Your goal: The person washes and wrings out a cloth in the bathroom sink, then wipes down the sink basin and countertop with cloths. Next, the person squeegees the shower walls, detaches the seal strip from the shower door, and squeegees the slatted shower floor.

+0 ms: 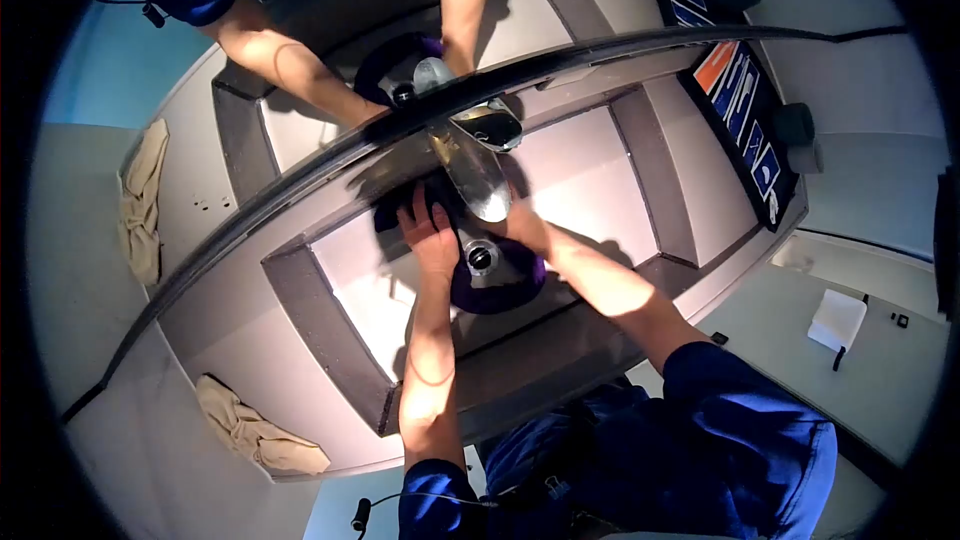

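My left hand (430,232) lies with its fingers spread on a dark, soft-looking piece beside a purple and black ring-shaped holder (500,295). A round metal fitting with a dark centre (482,257) sits inside that ring. Above it stands a shiny curved metal part (475,175), its rounded end pointing down toward me. My right hand (522,226) is at the right side of this metal part, and its fingers are mostly hidden behind the metal and in shadow.
A dark bar (600,45) curves across the view, with what looks like a mirror image beyond it. Dark-edged recessed panels (345,325) surround the ring. A tan cloth (260,428) lies at lower left, a board with blue and orange pieces (740,120) at upper right, a white item (837,320) at right.
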Motion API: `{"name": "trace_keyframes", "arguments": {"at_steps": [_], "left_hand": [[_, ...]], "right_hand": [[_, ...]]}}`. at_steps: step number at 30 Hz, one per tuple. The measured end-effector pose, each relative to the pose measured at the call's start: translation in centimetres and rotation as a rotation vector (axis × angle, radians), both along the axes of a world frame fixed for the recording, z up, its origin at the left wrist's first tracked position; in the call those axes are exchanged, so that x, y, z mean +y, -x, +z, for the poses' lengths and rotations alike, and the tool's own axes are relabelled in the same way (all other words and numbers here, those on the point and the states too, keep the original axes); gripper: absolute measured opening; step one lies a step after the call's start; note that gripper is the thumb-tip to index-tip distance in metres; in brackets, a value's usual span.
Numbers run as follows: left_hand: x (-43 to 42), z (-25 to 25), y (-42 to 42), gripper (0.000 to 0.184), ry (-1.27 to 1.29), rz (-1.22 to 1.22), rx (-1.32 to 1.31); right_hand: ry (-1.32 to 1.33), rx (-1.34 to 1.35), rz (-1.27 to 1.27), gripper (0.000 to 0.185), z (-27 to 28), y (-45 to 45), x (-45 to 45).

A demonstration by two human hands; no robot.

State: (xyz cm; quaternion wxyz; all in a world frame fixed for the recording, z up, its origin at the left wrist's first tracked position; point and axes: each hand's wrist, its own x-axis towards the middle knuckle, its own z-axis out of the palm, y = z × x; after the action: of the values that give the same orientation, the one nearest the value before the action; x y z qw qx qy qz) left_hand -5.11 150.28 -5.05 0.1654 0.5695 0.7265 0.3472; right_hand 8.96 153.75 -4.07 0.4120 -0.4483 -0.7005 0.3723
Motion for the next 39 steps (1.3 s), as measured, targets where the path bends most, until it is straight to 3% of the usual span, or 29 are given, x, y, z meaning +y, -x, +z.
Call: {"name": "trace_keyframes", "arguments": {"at_steps": [3,4,7,8,10,13,15,16,17,18,19,21,22,23,24,25,26,28,31,35,36,37,38,39], "left_hand": [[0.3,-0.4,0.0,0.043,-0.062,-0.003,-0.054],[0.5,-1.6,0.7,0.043,-0.115,-0.122,0.177],[0.3,-2.3,1.1,0.042,-0.147,-0.152,0.133],[0.5,-1.9,1.3,0.041,-0.190,-0.175,0.149],[0.6,-3.0,1.5,0.040,-0.177,-0.139,0.165],[0.4,-0.8,0.5,0.040,-0.102,-0.100,-0.005],[0.1,1.6,-0.8,0.041,0.046,0.058,-0.202],[0.1,1.8,-0.5,0.043,-0.061,-0.112,0.065],[-1.0,2.0,-0.8,0.044,0.041,-0.013,-0.361],[-1.4,-1.3,0.8,0.046,-0.106,-0.164,-0.311],[-2.3,2.1,1.1,0.050,0.069,-0.111,-0.857],[-4.2,7.1,2.8,0.064,0.263,-0.179,-0.687],[-4.5,5.7,4.2,0.072,0.211,-0.281,-0.645],[-4.9,8.2,4.1,0.078,0.097,-0.435,-0.413],[-5.1,10.1,4.0,0.078,0.115,-0.489,-0.389],[-5.1,11.1,4.1,0.078,0.133,-0.534,-0.353],[-4.8,11.1,4.0,0.073,0.175,-0.513,-0.441],[-3.6,12.4,3.2,0.053,0.121,-0.409,-0.763],[-1.4,13.5,1.9,0.047,0.050,-0.548,-0.582],[0.4,16.6,-2.3,0.039,-0.055,-0.741,-0.364],[0.4,18.1,-3.7,0.037,-0.077,-0.777,-0.304],[0.1,19.3,-5.5,0.035,-0.095,-0.824,-0.259],[-1.4,22.4,-8.6,0.026,-0.098,-0.841,-0.259],[-2.0,24.0,-10.6,0.025,0.060,-0.808,-0.275]], "right_hand": [[-0.252,-0.165,-0.056,0.053,1.7,3.0,0.2],[-0.326,-0.238,-0.092,0.054,1.1,3.2,0.0],[0.021,0.006,-0.019,0.053,-0.3,2.9,-0.4],[-0.030,0.017,0.001,0.053,-0.3,2.1,-1.3],[0.034,-0.304,0.166,0.049,4.8,0.0,-3.8],[-0.176,-0.965,0.536,0.038,8.0,-3.8,-9.3],[-0.316,-0.903,0.533,0.035,5.2,-5.5,-10.2],[-0.385,-0.869,0.528,0.033,5.2,-5.9,-10.3],[-0.262,-0.802,0.619,0.035,4.9,-5.6,-9.4],[-0.148,-0.683,0.598,0.038,5.7,-5.2,-8.9],[-0.039,-0.567,0.563,0.041,6.4,-5.0,-8.1],[-0.039,-0.087,0.371,0.046,6.0,-2.3,-6.9],[-0.040,0.068,0.330,0.048,9.2,-2.0,-6.3],[-0.065,0.058,0.302,0.044,11.2,-1.4,-5.7],[-0.152,0.282,0.206,0.037,11.9,-0.2,-4.9],[-0.065,0.359,0.173,0.039,13.3,-0.2,-4.6],[0.194,0.375,0.165,0.044,14.7,-0.1,-4.7],[0.326,0.642,0.088,0.041,19.4,0.1,-5.5],[0.501,1.169,0.107,0.034,22.6,-1.5,-7.2],[0.378,1.340,0.124,0.031,25.1,-7.4,-11.3],[0.338,1.238,0.099,0.029,25.4,-10.2,-12.5],[0.232,1.299,0.069,0.032,25.4,-12.3,-13.6],[0.115,1.044,-0.074,0.034,26.0,-15.7,-15.9],[0.199,1.258,-0.037,0.038,24.3,-18.5,-17.5]]}}
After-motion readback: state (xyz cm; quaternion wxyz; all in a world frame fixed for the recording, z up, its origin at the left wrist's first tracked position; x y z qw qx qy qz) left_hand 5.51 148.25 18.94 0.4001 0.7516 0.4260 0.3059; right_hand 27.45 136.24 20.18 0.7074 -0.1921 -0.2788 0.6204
